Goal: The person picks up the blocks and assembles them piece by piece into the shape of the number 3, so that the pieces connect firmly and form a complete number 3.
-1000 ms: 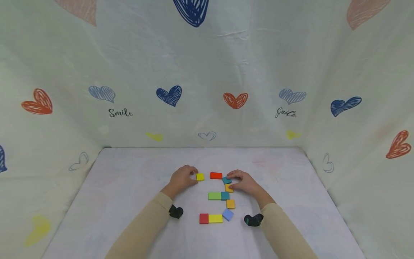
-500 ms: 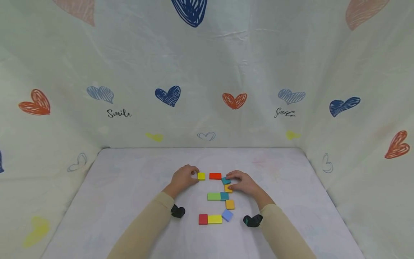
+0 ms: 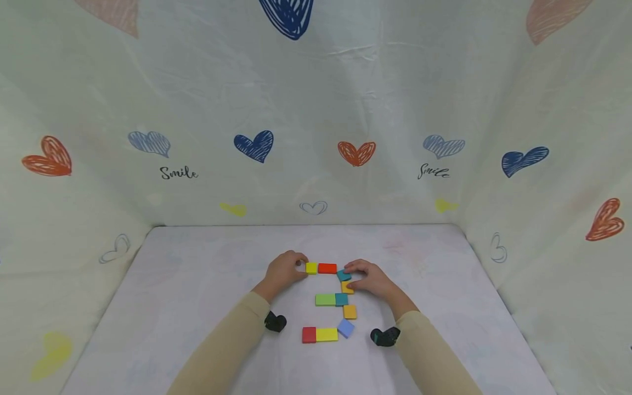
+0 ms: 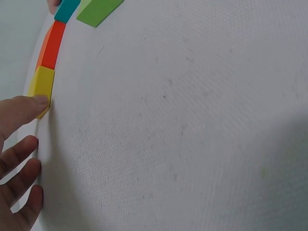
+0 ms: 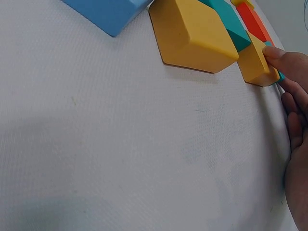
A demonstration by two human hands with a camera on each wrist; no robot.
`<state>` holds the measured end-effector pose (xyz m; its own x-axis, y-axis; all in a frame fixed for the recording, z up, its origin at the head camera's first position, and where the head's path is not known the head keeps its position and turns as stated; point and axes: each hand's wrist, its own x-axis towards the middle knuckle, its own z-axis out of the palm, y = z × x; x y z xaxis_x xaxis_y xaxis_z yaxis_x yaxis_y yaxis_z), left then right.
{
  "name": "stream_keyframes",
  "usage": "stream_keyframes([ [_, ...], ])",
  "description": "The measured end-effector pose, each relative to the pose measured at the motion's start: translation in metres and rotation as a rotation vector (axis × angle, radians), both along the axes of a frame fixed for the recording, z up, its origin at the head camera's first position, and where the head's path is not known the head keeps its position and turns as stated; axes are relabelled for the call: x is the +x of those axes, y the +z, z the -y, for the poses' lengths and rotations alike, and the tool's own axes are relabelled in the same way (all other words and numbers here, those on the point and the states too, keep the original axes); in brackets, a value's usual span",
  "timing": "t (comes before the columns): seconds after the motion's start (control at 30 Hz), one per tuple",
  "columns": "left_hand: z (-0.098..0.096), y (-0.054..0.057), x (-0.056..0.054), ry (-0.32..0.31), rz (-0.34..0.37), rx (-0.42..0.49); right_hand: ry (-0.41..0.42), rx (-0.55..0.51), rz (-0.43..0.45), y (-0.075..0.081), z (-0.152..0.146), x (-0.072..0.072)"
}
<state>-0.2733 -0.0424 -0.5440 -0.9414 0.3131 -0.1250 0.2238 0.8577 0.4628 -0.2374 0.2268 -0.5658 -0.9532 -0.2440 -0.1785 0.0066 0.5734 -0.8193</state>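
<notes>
In the head view my left hand [image 3: 283, 274] pinches a small yellow block [image 3: 311, 268] between thumb and index finger. Its right end meets an orange-red block [image 3: 327, 268]; the left wrist view shows the thumb on the near face of the yellow block [image 4: 42, 86]. At the row's other end, my right hand [image 3: 373, 281] spans a tilted teal block [image 3: 344, 276] and an orange block [image 3: 346, 287]. Its thumb presses the orange block [image 5: 255, 65] in the right wrist view, while the index finger reaches the teal one.
Below stand a green block [image 3: 325, 300], another teal block [image 3: 341, 299] and another orange block [image 3: 349, 312]. A turned blue block [image 3: 345, 328], a longer yellow block [image 3: 327, 334] and a red block [image 3: 309, 335] form the bottom row. Everything lies on a white-covered table [image 3: 197, 263].
My left hand has slid the yellow block rightward, closing the gap to the orange-red block. My right hand has kept its place at the teal and orange blocks.
</notes>
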Motion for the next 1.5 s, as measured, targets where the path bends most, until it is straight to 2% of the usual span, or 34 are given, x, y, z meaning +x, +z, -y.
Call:
stream_keyframes([
  [0.53,-0.003,-0.009,-0.005,-0.004,-0.02,-0.004,-0.007,-0.009,0.005,0.001,0.0,0.001],
  [1.0,-0.004,-0.007,-0.003,-0.003,-0.028,-0.01,-0.011,-0.01,0.015,0.001,0.0,0.0],
  [1.17,0.001,-0.003,0.0,-0.004,-0.015,-0.008,-0.008,-0.004,0.018,0.001,0.002,0.0],
  [1.5,0.007,0.014,0.013,-0.002,-0.004,0.011,-0.001,0.019,0.033,0.005,0.0,0.001],
])
